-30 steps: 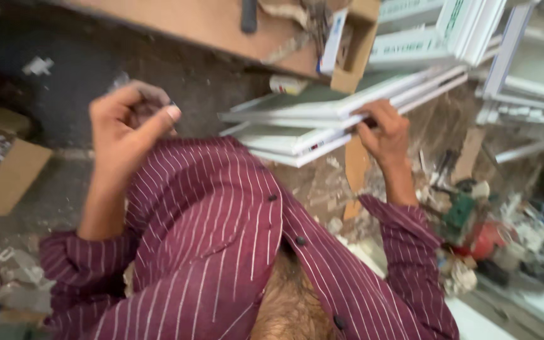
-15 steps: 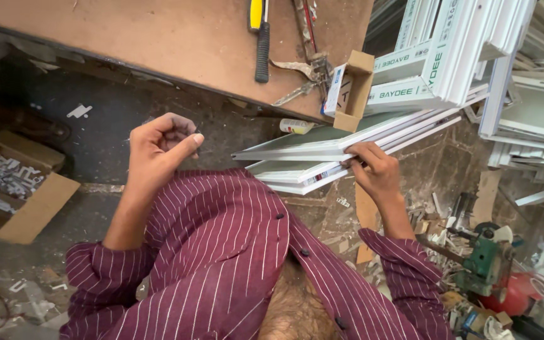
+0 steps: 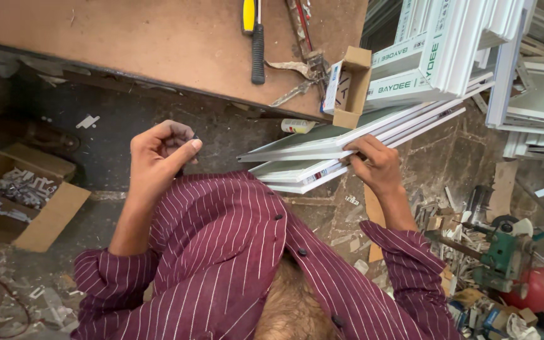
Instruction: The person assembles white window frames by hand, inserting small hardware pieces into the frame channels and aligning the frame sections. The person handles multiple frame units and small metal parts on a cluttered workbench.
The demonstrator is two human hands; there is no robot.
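The right hand (image 3: 373,165) was curled tight on the white window strips (image 3: 322,157) sticking out past the desk (image 3: 158,44), so it needed a firm grip, while the left hand (image 3: 158,154) pinched something tiny.

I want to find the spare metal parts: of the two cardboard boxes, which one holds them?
The wide open cardboard box on the floor, beside the left hand, holds small grey metal pieces. The other, a small box, stands on edge on the workbench.
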